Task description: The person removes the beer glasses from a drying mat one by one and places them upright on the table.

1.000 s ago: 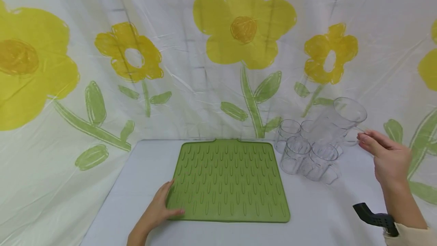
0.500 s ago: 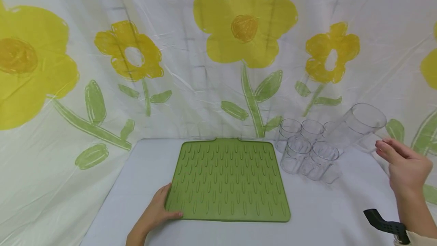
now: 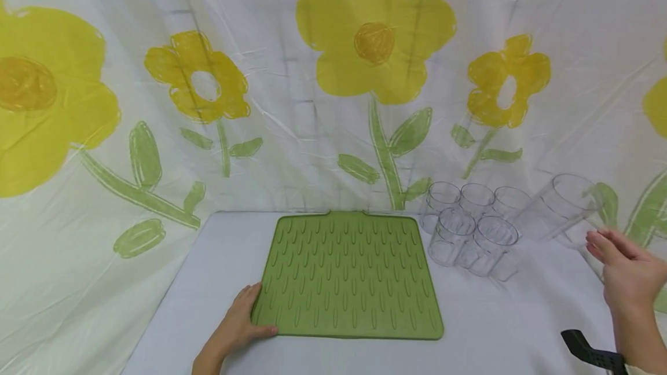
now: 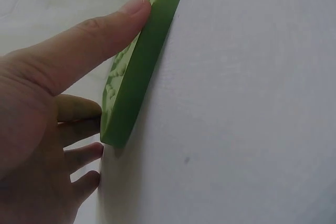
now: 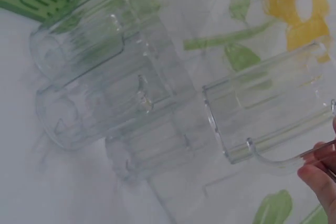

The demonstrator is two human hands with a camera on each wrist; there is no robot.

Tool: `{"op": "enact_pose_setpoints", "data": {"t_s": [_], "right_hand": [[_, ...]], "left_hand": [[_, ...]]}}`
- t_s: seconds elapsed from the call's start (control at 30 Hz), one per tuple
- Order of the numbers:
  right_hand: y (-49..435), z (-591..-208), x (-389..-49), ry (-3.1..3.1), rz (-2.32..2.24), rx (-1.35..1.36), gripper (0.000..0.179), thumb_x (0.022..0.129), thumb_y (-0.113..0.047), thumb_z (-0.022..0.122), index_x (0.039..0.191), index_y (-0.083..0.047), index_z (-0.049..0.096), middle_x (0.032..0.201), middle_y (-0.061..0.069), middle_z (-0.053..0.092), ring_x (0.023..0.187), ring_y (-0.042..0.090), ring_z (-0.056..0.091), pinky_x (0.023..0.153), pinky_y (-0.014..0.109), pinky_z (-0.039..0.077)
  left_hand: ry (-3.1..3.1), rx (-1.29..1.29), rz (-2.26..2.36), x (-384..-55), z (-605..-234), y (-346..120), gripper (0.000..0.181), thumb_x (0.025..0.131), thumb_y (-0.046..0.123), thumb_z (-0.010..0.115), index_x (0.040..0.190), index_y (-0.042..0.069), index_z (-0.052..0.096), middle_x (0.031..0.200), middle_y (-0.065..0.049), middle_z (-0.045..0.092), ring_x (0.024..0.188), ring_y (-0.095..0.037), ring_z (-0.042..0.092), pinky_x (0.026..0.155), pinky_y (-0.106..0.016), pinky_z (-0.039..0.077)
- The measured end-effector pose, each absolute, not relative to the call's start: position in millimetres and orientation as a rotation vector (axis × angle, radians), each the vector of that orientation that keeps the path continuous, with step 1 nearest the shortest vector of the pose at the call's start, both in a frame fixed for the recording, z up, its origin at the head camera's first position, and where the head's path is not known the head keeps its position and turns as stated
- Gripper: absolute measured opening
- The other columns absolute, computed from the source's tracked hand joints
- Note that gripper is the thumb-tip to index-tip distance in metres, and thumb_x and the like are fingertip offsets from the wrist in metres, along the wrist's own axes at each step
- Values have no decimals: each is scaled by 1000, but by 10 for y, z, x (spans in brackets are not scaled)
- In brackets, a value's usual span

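My right hand (image 3: 633,274) pinches the handle of a clear glass mug (image 3: 563,207), which is tilted and held up at the far right. In the right wrist view the fingers (image 5: 321,179) close on that handle. Several similar glass mugs (image 3: 452,242) stand upright in a group right of a green ridged mat (image 3: 349,276). My left hand (image 3: 234,323) touches the mat's front left corner. Seen from the left wrist, the thumb (image 4: 100,40) lies along the front edge and the other fingers meet the left side.
A white table (image 3: 307,357) carries the mat and mugs. Behind it hangs a pale curtain (image 3: 276,149) printed with yellow flowers. A black camera mount (image 3: 591,352) sits on the right wrist.
My right hand has moved right and down with the tilted mug, away from the group, so a back-row mug shows more fully. The left hand stays at the mat's corner, almost still.
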State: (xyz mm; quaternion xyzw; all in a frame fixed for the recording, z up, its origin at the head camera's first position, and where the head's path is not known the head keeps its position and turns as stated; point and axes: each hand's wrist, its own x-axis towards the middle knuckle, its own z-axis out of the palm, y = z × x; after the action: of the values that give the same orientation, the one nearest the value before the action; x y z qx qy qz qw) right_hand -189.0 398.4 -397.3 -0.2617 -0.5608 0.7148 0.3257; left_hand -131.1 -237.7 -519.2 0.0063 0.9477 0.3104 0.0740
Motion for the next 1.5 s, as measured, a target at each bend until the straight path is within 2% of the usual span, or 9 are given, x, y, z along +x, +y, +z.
{"op": "enact_pose_setpoints", "data": {"t_s": [0.2, 0.33, 0.5, 0.77, 1.27, 1.5], "right_hand": [[4025, -4093, -1838, -1429, 1919, -716, 18, 79, -8, 77, 95, -15, 78, 70, -14, 71, 57, -4, 67, 54, 6, 52], [4030, -4175, -1804, -1333, 1982, -711, 18, 73, -3, 81, 86, -14, 78, 69, -9, 72, 56, 1, 69, 53, 12, 55], [4027, -4258, -1790, -1294, 2001, -707, 18, 68, -6, 84, 84, -12, 78, 68, -8, 72, 55, 3, 69, 52, 13, 55], [4022, -4304, -1736, -1206, 2017, -665, 19, 70, 2, 82, 86, -7, 78, 69, -4, 73, 57, 5, 70, 54, 15, 56], [4037, -4608, -1632, -1353, 2041, -785, 22, 73, 2, 80, 73, -19, 77, 63, -11, 72, 50, 4, 68, 51, 13, 55], [3982, -4782, -1628, -1419, 2051, -822, 26, 77, 4, 77, 69, -20, 77, 60, -12, 71, 49, 2, 67, 50, 10, 53]], "left_hand": [[2837, 52, 929, -1313, -5173, -2392, 118, 61, 41, 90, 147, -11, 29, 150, -35, 31, 141, -55, 22, 113, -69, 24], [2829, 55, 940, -1310, -5178, -2404, 118, 60, 40, 90, 147, -12, 28, 150, -36, 31, 141, -55, 21, 114, -68, 23], [2826, 54, 942, -1315, -5194, -2404, 118, 60, 40, 90, 146, -12, 29, 150, -36, 31, 141, -55, 22, 114, -68, 23], [2837, 58, 943, -1317, -5193, -2389, 117, 59, 39, 90, 146, -11, 30, 150, -35, 32, 141, -54, 23, 114, -67, 24], [2825, 41, 953, -1303, -5190, -2402, 117, 60, 39, 90, 147, -10, 30, 151, -35, 31, 141, -54, 22, 114, -67, 25], [2830, 42, 955, -1299, -5193, -2395, 117, 60, 39, 90, 147, -10, 30, 151, -34, 31, 141, -54, 22, 113, -67, 25]]}}
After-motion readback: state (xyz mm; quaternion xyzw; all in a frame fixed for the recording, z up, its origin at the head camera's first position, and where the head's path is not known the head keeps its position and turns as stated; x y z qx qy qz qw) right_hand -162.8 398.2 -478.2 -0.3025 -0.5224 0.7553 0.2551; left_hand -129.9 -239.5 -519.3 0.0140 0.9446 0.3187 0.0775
